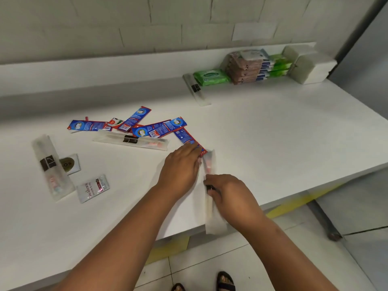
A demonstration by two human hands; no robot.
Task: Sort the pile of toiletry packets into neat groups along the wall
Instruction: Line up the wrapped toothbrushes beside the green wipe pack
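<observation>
The white worktop [273, 127] stood against a grey block wall [147, 22]. Near its front edge, both hands worked on one long translucent toothbrush packet [210, 206], which lay roughly front to back with its near end overhanging the edge. The right hand [228, 194] had its grip closed on the packet's middle, fingers curled over the dark label band. The left hand [180, 169] lay just beside the packet's far half, fingers extended towards it and towards the end of a blue-and-red toothpaste sachet [189, 139]; whether those fingers pinched anything could not be told, as motion blur obscured the tips.

The unsorted pile lay left of centre: several more blue-and-red sachets [134, 124] overlapping one another, with a second toothbrush packet [131, 140] lying crosswise just in front of them. Further left, apart from the pile, a third toothbrush packet [52, 166] rested partly over a small square sachet with a gold oval [70, 163], and a clear sachet with red lettering [93, 187] lay near its near end.

Along the wall at the far right stood the sorted groups: a single toothbrush packet [196, 89], a green wipes pack [211, 77], a stack of brownish packs [244, 68], blue-and-white and green packs behind it [277, 66], and white blocks [310, 66] at the end.
</observation>
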